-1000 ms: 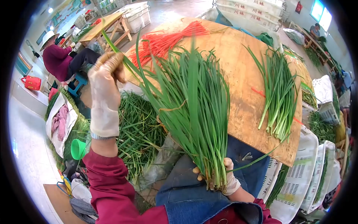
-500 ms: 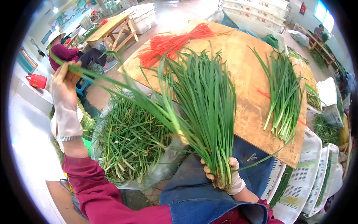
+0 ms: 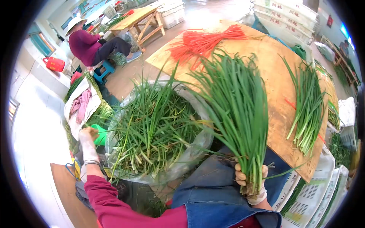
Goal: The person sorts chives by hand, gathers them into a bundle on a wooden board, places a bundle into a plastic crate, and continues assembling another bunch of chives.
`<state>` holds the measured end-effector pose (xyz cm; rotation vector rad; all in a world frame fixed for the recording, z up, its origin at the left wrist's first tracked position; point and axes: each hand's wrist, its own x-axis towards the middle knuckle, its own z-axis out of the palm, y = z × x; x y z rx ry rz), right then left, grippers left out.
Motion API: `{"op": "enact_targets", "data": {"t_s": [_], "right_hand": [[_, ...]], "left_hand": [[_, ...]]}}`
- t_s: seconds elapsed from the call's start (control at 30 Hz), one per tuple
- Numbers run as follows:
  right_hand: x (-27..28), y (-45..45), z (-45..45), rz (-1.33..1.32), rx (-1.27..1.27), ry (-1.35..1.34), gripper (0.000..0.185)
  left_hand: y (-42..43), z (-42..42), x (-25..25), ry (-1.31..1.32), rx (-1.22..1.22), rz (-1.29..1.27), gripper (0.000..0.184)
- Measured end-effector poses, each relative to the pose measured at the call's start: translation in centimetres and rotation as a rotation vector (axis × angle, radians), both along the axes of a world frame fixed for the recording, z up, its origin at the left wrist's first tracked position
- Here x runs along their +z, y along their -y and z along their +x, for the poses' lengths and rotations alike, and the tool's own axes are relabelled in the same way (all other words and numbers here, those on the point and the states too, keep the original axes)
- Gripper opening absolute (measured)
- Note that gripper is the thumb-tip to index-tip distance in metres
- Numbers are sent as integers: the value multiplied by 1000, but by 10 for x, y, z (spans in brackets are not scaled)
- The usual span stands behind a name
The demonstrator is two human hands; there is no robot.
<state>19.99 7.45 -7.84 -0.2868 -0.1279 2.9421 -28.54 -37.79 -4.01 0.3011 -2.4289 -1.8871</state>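
While the right hand point(image 3: 260, 195) clenches the root end of the green bunch point(image 3: 242, 114), the leaves fan from that grip across the table point(image 3: 280, 125)'s left edge. The left hand point(image 3: 88, 135), fingers bent, hovers beside a green cup point(image 3: 100, 136); I can't tell whether it's pinching anything.

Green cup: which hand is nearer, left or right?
Left. The left hand is just beside the green cup; the right hand is far across the view, gripping the leaf bundle at its base.

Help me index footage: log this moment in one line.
right hand: gripping leaf bundle near its base; left hand: beside green cup; table: red strips, second bundle
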Motion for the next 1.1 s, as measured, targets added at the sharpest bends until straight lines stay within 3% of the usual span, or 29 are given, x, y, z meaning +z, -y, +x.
{"op": "enact_targets", "data": {"t_s": [0.07,0.13,0.2,0.27,0.33,0.43,0.47,0.53,0.6,0.67,0.73,0.8,0.83,0.87,0.97,1.07,1.1], "right_hand": [[-1,-5,4,33,-6,-46,83],[6,-8,1,-44,10,-178,85],[9,-14,0,-35,18,-246,85],[18,-21,-2,-38,37,-281,85],[34,-24,-4,-30,-5,-267,85],[61,-38,-9,34,29,-313,91],[74,-42,-12,118,21,-326,85],[101,-39,-25,144,-119,-422,44],[122,-54,-35,221,-125,-500,36],[151,-57,-45,282,-232,-514,35],[166,-85,-54,305,-62,-513,35],[177,-94,-71,285,-110,-440,35],[184,-85,-83,257,-246,-361,36],[189,-81,-94,228,-382,-280,36],[182,-101,-126,858,-433,80,38],[135,-96,-159,1013,-530,458,35],[124,-88,-166,970,-434,536,30]], "left_hand": [[-52,49,7,-59,118,-507,19],[-74,78,-10,-445,-88,-903,24],[-117,113,-25,-277,-241,-815,25],[-163,156,-29,-291,-401,-828,30],[-187,175,-40,-188,-471,-1045,33],[-187,173,-77,-299,-455,-1153,27],[-187,172,-80,-317,-449,-1167,25],[-183,171,-83,-347,-434,-1202,21],[-180,170,-86,-375,-385,-1206,17],[-179,170,-82,-345,-319,-1169,16],[-173,171,-69,-350,-295,-943,16],[-162,168,-61,-129,-235,-517,19],[-166,174,-41,50,-173,-140,23],[-166,178,-20,149,-172,22,22],[-161,190,1,256,-120,397,16],[-165,207,4,316,-166,577,20],[-168,213,3,313,-172,589,21]]}}
